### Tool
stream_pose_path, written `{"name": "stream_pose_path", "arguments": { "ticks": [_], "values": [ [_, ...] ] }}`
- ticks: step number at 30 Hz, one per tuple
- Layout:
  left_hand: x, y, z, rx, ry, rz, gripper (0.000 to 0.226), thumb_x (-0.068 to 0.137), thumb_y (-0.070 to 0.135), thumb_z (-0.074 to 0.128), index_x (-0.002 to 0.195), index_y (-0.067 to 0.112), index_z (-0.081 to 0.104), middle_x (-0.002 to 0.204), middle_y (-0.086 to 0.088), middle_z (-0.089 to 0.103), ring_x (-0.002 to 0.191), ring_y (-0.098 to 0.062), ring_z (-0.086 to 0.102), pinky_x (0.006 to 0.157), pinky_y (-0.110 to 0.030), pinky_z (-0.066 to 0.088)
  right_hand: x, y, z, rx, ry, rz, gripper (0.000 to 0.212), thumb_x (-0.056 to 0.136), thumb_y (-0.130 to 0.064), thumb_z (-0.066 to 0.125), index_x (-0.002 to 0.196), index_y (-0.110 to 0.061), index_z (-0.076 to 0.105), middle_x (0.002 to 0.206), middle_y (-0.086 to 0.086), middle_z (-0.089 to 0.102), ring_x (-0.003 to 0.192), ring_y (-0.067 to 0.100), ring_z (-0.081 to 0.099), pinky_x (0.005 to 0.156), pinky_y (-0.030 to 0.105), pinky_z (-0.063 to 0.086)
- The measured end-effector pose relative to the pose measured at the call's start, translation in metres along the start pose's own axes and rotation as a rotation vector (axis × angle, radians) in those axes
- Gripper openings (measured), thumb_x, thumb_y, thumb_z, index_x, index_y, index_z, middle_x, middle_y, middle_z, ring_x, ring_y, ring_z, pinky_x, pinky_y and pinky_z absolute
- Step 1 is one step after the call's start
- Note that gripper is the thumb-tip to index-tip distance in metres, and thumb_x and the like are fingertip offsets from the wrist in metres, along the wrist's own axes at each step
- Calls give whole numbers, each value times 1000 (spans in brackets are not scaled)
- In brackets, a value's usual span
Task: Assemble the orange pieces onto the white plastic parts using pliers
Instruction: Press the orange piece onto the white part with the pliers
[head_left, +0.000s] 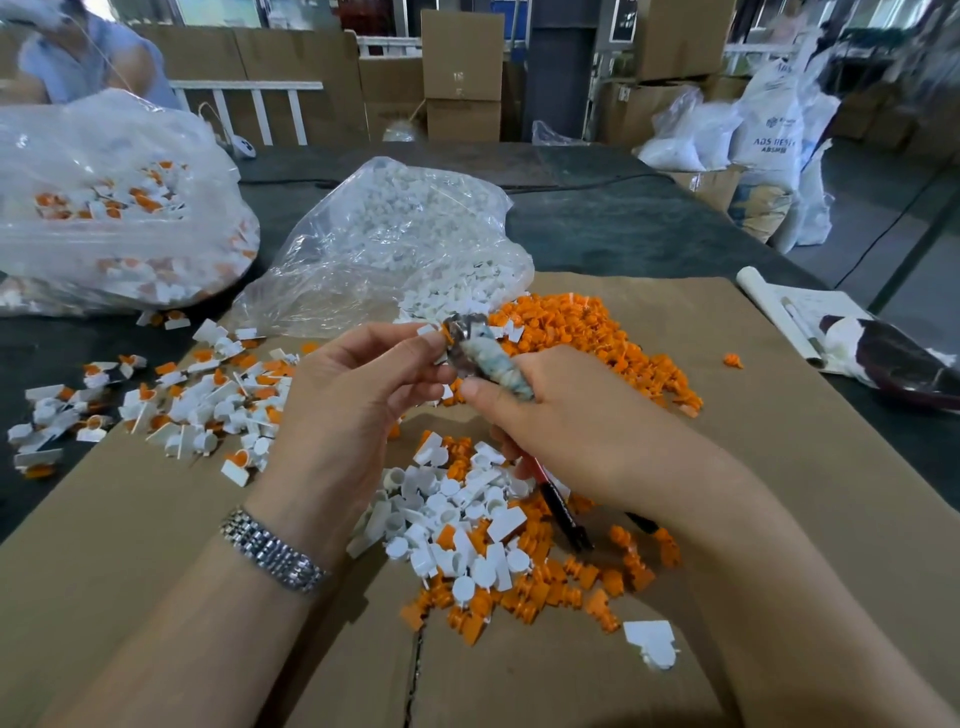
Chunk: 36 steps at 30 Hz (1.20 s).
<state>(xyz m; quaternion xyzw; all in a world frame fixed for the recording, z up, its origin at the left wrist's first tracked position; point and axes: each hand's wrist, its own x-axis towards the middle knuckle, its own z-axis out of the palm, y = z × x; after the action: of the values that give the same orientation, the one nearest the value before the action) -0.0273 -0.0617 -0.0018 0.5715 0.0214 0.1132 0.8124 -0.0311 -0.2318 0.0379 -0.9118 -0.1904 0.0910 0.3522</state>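
At the far left a clear plastic bag (104, 208) of joined white-and-orange parts sits on the dark table (623, 223), its contents blurred by the film and its left side cut off by the frame edge. Below it, a loose scatter of assembled pieces (171, 400) spreads from the table onto the brown cardboard sheet (779, 493). A second clear bag (384, 244) of white parts lies open in the middle.

The left hand (358, 395), with a metal watch band (270, 551) at the wrist, pinches a small white plastic part (427, 329) between thumb and fingers; an orange sliver shows at its edge, but how the 2 pieces sit together is hard to make out. The pliers (467, 338) meet that part, and their jaws are mostly hidden by a pale wrapping round the head. The right hand (576, 415) grips the pliers, fingers curled round the handles, whose red-and-black ends (563, 512) poke out below the palm.

Under both hands lies a mixed heap of white parts (457, 525) and orange pieces (545, 587). A larger orange pile (597, 343) sits behind the right hand. At the far right, papers (795, 312) and a dark object (904, 364) are partly cut off.
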Motion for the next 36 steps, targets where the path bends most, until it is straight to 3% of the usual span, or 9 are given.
{"name": "stream_pose_path", "arguments": {
  "ticks": [4,7,10,14,18,26,30,34,36],
  "values": [
    [-1,-1,0,-6,5,4,7,77,11,77,82,6,78,80,-12,75,67,-15,71,62,-18,57,3,-2,10,-87,109,21,50,98,-60,46,76,-17,56,69,7,62,64,27,68,61,48,56],
    [-2,-2,0,-3,11,-1,5,80,8,77,76,10,80,81,-11,76,67,-15,71,62,-18,57,7,0,15,-125,165,53,51,96,-64,46,78,-18,56,67,2,59,56,19,63,49,35,49],
    [-4,-2,-1,-1,2,-11,4,77,10,78,75,12,81,82,-10,76,66,-15,71,62,-18,56,9,0,18,-165,172,75,54,95,-66,44,81,-16,57,69,2,57,54,15,53,47,32,44],
    [-3,-2,-1,20,45,-15,15,86,4,76,75,13,81,84,-12,76,70,-16,71,63,-19,57,10,-1,16,-102,131,64,58,96,-65,46,79,-11,59,73,10,64,63,26,65,62,46,59],
    [-4,-2,2,34,60,5,7,88,3,75,83,7,77,83,-11,75,70,-15,71,64,-19,57,5,-2,7,5,57,60,61,97,-61,48,86,-3,64,85,23,71,77,40,68,71,57,57],
    [-6,-2,1,38,50,20,5,89,5,75,85,6,76,83,-11,74,69,-15,69,64,-19,56,1,-6,11,-57,93,41,60,98,-64,42,77,-11,61,81,16,72,75,33,70,68,55,57],
    [-7,-3,2,47,57,51,4,89,5,75,85,7,76,83,-10,74,70,-14,70,64,-19,55,2,-5,8,-4,38,45,59,99,-60,43,90,-5,63,89,20,73,80,31,73,73,57,58],
    [-7,-2,3,6,40,39,7,88,4,75,83,9,76,83,-10,74,70,-16,70,63,-20,55,0,-3,-4,112,-30,54,51,100,-53,48,88,-7,66,85,14,76,60,7,70,68,37,59],
    [-6,-1,4,-40,35,7,6,88,3,75,84,8,74,82,-9,72,69,-16,70,62,-19,55,0,-3,-4,58,-17,52,54,101,-54,46,88,-6,66,83,13,76,55,3,68,68,35,57]
  ]
}}
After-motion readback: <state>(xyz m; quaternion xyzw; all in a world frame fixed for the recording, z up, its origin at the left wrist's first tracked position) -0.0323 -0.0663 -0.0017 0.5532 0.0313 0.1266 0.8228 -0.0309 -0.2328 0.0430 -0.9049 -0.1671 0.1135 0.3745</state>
